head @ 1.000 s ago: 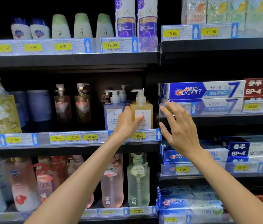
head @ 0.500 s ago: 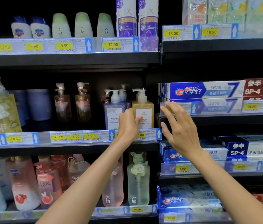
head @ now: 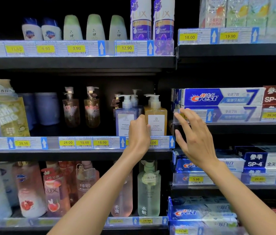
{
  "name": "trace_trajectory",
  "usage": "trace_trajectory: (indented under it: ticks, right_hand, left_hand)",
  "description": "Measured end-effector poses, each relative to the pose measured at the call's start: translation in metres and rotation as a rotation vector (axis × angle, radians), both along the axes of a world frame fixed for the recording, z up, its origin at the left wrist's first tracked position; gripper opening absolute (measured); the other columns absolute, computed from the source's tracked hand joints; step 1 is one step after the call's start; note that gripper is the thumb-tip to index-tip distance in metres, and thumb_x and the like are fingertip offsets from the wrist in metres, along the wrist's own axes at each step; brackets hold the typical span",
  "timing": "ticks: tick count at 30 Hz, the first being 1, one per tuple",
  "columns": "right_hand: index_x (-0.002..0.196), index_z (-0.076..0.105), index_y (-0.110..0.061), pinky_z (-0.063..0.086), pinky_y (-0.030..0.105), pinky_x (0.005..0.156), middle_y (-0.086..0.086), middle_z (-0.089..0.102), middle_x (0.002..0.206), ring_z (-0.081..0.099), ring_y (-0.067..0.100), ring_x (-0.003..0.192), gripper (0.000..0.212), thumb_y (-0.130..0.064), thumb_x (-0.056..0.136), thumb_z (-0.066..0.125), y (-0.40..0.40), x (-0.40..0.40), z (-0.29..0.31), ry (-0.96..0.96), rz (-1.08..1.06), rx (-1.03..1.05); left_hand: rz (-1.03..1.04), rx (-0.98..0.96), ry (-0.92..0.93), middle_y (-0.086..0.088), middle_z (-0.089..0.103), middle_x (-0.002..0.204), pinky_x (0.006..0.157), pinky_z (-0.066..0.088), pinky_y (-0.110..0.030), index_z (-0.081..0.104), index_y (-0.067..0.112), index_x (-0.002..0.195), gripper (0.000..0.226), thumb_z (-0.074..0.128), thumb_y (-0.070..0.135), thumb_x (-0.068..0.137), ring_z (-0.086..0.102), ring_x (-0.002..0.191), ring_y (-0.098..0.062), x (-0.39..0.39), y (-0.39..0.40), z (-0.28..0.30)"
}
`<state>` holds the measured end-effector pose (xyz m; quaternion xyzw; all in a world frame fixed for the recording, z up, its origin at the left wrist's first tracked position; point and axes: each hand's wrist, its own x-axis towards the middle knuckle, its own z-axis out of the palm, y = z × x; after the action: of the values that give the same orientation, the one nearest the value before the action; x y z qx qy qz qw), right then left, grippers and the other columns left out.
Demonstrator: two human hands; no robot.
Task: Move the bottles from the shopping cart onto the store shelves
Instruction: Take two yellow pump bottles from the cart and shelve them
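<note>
An amber pump bottle (head: 156, 114) with a white label stands on the middle shelf (head: 83, 150), close beside a pale purple pump bottle (head: 125, 119). My left hand (head: 139, 134) is raised in front of the gap between them. Its fingers are curled and its knuckles rest against the amber bottle's label; it grips nothing. Just right of the amber bottle, my right hand (head: 195, 136) hovers with fingers spread and nothing in it, in front of the toothpaste shelf's edge. The shopping cart is out of view.
Two slim pump bottles (head: 81, 107) stand further left on the same shelf. Crest toothpaste boxes (head: 218, 97) fill the right bay. Tall pink and green bottles (head: 148, 190) stand on the shelf below. White and green bottles and purple Lux bottles (head: 140, 19) stand on the shelf above.
My left hand has slid slightly left and down off the amber bottle's label, its fingers curling in. My right hand has barely moved.
</note>
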<state>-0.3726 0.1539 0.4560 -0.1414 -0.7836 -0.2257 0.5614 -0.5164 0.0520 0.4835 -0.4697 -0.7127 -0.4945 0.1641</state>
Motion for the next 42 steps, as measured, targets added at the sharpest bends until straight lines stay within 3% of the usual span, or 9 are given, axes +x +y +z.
trace_trajectory:
  ticks: [8,15,19,25,29,32,35,38,42]
  right_hand:
    - [0.133,0.051,-0.001,0.038,0.04,0.105,0.017,0.05,0.137,0.038,0.026,0.131,0.046,-0.025,0.095,0.044,0.001,-0.001,-0.001,0.005,0.008,-0.006]
    - [0.129,0.054,0.001,0.043,0.038,0.102,0.017,0.055,0.13,0.046,0.026,0.124,0.04,-0.017,0.094,0.05,-0.021,-0.009,0.008,0.035,0.082,-0.018]
    - [0.119,0.058,0.001,0.049,0.041,0.092,0.016,0.062,0.112,0.059,0.032,0.107,0.037,-0.016,0.087,0.065,-0.036,-0.027,0.046,-0.093,-0.048,0.02]
    - [0.115,0.055,-0.007,0.038,0.036,0.097,0.01,0.06,0.11,0.055,0.026,0.105,0.036,-0.037,0.094,0.054,-0.027,-0.039,0.068,-0.306,-0.324,-0.103]
    - [0.108,0.058,-0.013,0.026,0.037,0.11,0.004,0.065,0.106,0.058,0.022,0.105,0.036,-0.044,0.098,0.042,-0.021,-0.046,0.065,-0.371,-0.452,-0.131]
    - [0.109,0.06,-0.013,0.025,0.036,0.11,0.004,0.065,0.106,0.058,0.021,0.105,0.038,-0.045,0.097,0.043,-0.021,-0.048,0.065,-0.36,-0.438,-0.17]
    - [0.11,0.06,-0.012,0.027,0.035,0.106,0.005,0.065,0.105,0.057,0.022,0.103,0.039,-0.045,0.097,0.044,-0.022,-0.047,0.065,-0.348,-0.389,-0.189]
    - [0.111,0.059,-0.012,0.028,0.035,0.104,0.005,0.064,0.106,0.056,0.022,0.103,0.04,-0.046,0.096,0.045,-0.022,-0.045,0.064,-0.349,-0.371,-0.196]
    - [0.113,0.059,-0.012,0.027,0.034,0.103,0.005,0.064,0.106,0.055,0.022,0.103,0.041,-0.046,0.096,0.046,-0.021,-0.046,0.063,-0.335,-0.352,-0.209]
  left_hand:
    - [0.079,0.367,0.132,0.001,0.07,0.089,0.068,0.044,0.0,0.069,0.007,0.103,0.016,0.066,0.012,0.088,0.059,0.074,0.0,-0.042,-0.065,0.006]
    - [0.057,-0.016,-0.105,-0.006,0.053,0.133,0.082,0.042,-0.025,0.042,0.011,0.136,0.069,0.069,0.044,0.082,0.053,0.108,-0.013,-0.095,-0.072,0.017]
    - [0.05,-0.252,-0.079,-0.011,0.044,0.141,0.08,0.039,-0.023,0.035,0.003,0.139,0.087,0.067,0.056,0.078,0.044,0.106,-0.011,-0.108,-0.057,0.029]
    - [-0.105,-0.222,-0.217,-0.01,0.053,0.134,0.094,0.051,-0.043,0.041,0.006,0.136,0.074,0.074,0.039,0.078,0.059,0.11,-0.023,-0.108,-0.044,0.028]
    - [-0.027,-0.183,-0.112,-0.013,0.046,0.142,0.094,0.04,-0.029,0.04,0.003,0.139,0.079,0.074,0.039,0.078,0.048,0.125,-0.022,-0.1,-0.038,0.024]
    - [-0.002,-0.152,-0.069,-0.013,0.051,0.136,0.08,0.037,-0.025,0.044,0.001,0.134,0.076,0.076,0.039,0.076,0.051,0.11,-0.016,-0.091,-0.034,0.022]
    - [0.005,-0.149,-0.106,-0.014,0.052,0.135,0.081,0.038,-0.025,0.042,0.002,0.135,0.079,0.076,0.039,0.075,0.053,0.118,-0.025,-0.09,-0.032,0.022]
    - [-0.025,-0.212,-0.186,-0.006,0.059,0.112,0.074,0.046,-0.023,0.048,0.003,0.123,0.068,0.073,0.045,0.075,0.06,0.1,-0.019,-0.095,-0.032,0.021]
    - [-0.119,-0.252,-0.207,-0.01,0.06,0.126,0.095,0.049,-0.042,0.053,0.002,0.126,0.063,0.068,0.043,0.08,0.058,0.114,-0.022,-0.096,-0.03,0.022]
